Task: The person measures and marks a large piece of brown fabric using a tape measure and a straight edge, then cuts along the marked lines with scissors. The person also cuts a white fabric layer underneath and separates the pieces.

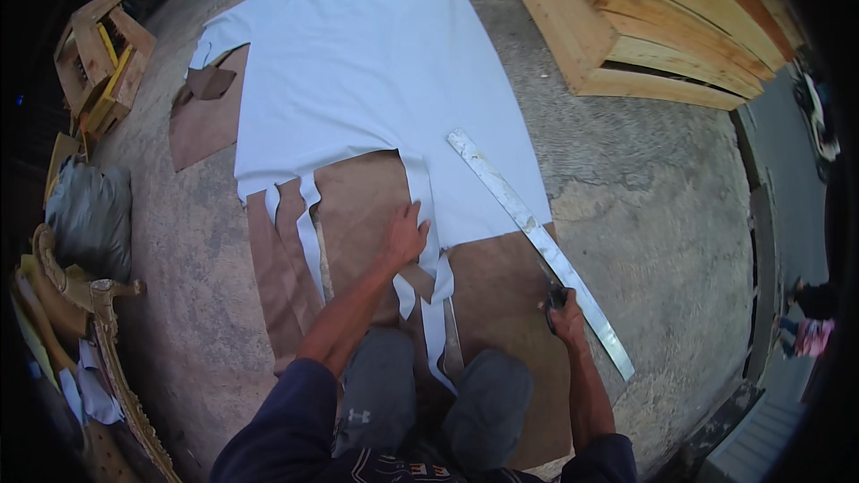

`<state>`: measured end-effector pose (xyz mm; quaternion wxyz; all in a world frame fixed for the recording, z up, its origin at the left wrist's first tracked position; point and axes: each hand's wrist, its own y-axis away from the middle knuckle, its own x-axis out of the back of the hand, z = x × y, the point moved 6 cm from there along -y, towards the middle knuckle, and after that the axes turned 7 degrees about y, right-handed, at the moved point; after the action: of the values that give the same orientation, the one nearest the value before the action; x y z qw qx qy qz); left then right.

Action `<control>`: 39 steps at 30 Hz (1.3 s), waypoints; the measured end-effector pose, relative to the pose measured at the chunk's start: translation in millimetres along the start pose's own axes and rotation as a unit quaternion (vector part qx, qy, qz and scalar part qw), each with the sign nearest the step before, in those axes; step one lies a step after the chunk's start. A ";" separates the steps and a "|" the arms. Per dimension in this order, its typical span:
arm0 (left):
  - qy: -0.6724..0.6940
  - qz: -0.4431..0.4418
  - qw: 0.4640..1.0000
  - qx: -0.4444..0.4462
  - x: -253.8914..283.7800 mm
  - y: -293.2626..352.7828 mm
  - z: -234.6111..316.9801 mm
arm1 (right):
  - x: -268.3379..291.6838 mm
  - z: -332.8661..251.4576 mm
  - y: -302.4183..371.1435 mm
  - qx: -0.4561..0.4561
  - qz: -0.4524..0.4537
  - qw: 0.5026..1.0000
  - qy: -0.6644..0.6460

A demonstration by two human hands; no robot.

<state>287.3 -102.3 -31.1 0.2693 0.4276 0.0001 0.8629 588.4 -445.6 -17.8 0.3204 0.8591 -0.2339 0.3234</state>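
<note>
Presently, my right grip [566,315], at four o'clock, is curled closed around black-handled metal scissors [557,295] over brown sheet material [497,273]. My left grip [408,237], near centre, rests loosely opened by a white strip; whether it pinches anything, I cannot tell. The wide white sheet [358,63] spreads toward eleven o'clock; a long silver metal straightedge [545,245] slants from one to four.

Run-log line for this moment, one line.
left hand: open, at white strip | right hand: holding scissors | metal ruler: diagonal, partly on white sheet
</note>
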 end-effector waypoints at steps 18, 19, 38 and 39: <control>-0.123 0.065 0.989 0.057 -0.9 9.5 -22.8 | -60.1 -221.2 -177.2 0.098 -0.299 0.943 0.106; -0.123 0.094 0.988 0.011 4.3 6.5 -13.8 | -66.8 -233.5 -191.1 0.096 -0.321 0.936 0.110; -0.137 0.108 0.985 0.008 -4.6 -18.3 -24.8 | -120.1 -330.0 -316.6 0.136 -0.431 0.852 0.264; -0.136 0.102 0.985 0.016 -4.4 -16.5 -25.5 | -123.0 -329.6 -312.2 0.156 -0.444 0.846 0.251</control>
<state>278.2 -84.3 -54.3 0.1705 0.5431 -0.0662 0.8195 561.0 23.6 -36.3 0.3394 0.7991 0.3150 0.3834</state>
